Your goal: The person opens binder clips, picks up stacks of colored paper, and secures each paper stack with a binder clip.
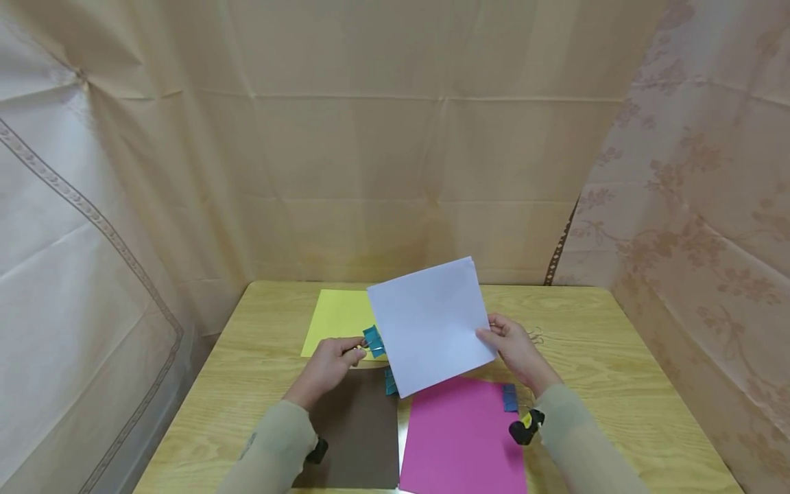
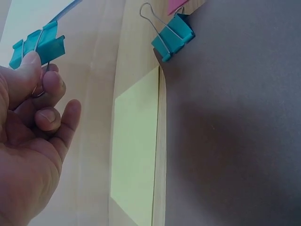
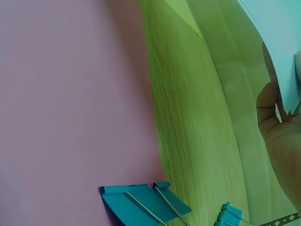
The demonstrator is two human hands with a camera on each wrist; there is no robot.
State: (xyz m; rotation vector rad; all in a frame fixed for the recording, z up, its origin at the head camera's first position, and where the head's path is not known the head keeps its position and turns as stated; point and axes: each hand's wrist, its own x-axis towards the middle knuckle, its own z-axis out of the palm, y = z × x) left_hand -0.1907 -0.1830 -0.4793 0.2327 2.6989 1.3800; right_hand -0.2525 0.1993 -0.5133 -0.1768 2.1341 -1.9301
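Note:
A white sheaf of paper [image 1: 432,326] is held up tilted over the table, its thin layered edge showing in the right wrist view. My right hand [image 1: 515,346] grips its right edge, thumb on the front face. At the opposite edge, my left hand [image 1: 333,363] pinches the wire handles of a teal binder clip [image 2: 42,44]; its other fingers are loosely bent. The clip body overlaps the paper's left edge in the head view. Below lie brown paper [image 1: 358,432] with a teal clip [image 2: 173,37] at its corner, and magenta paper [image 1: 463,432] with another clip [image 3: 141,202].
Yellow paper [image 1: 333,315] lies at the back left of the wooden table [image 1: 617,384], partly behind the white sheaf. One more teal clip [image 3: 229,215] sits on the table beyond the magenta paper. Draped cloth [image 1: 401,151] hangs around the table's back and sides.

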